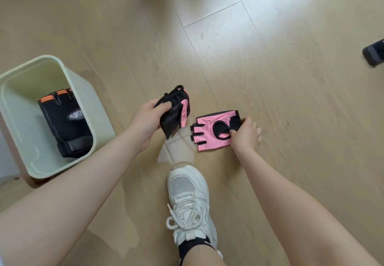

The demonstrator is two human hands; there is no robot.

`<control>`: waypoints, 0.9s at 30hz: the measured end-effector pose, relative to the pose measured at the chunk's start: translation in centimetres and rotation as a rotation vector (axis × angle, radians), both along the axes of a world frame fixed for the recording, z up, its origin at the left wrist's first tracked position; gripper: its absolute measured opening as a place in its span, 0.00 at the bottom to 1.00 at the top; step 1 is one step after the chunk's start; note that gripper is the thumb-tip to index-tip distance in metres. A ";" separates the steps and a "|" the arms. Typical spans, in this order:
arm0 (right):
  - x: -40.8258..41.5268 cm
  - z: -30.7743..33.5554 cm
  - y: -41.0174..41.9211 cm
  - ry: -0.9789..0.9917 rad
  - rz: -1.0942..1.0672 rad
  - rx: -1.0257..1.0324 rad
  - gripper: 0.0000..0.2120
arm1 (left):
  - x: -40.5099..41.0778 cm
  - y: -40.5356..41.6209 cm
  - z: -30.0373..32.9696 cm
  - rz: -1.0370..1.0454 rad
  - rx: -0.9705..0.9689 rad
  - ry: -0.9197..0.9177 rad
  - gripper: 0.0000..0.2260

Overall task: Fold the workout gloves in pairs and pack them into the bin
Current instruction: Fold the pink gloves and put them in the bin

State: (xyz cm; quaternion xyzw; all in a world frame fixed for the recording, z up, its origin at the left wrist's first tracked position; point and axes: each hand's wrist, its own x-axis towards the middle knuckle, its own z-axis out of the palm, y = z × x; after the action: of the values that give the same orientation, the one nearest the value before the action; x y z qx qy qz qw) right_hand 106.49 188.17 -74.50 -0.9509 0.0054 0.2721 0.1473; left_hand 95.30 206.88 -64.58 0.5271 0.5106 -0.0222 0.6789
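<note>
My left hand point(148, 118) grips a pink-and-black workout glove point(175, 113), held palm side out above the wooden floor. My right hand point(245, 133) pinches the wrist end of the matching pink mesh glove point(204, 132), which lies nearly flat with its finger stubs pointing left. The two gloves are apart, a small gap between them. A pale green bin point(27, 141) stands at the left. Inside it lies a black pair of gloves with orange finger trim point(64, 122), folded together.
My white sneaker point(190, 203) rests on the floor just below the gloves. A dark object point(374, 54) sits at the right edge. The light wooden floor point(270, 78) stretches all around.
</note>
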 end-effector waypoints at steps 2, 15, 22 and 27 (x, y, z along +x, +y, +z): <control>0.0 0.0 0.3 0.008 0.043 -0.030 0.17 | -0.4 0.6 0.2 0.015 0.040 0.016 0.08; 1.6 14.1 7.7 0.316 0.991 0.686 0.14 | -2.7 1.8 3.2 0.104 0.088 -0.049 0.10; -1.5 17.3 14.4 0.093 1.074 0.661 0.11 | -4.8 2.0 6.2 0.113 -0.040 -0.226 0.10; -3.5 17.7 17.8 -0.052 1.415 0.643 0.11 | -7.1 4.1 7.1 0.148 0.135 -0.156 0.10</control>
State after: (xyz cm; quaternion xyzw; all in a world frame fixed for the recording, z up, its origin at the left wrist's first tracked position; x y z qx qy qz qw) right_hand 102.94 205.99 -56.78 -0.6447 -0.6856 0.2671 0.2073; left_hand 88.22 210.97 -57.44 0.5324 0.4943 0.1034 0.6793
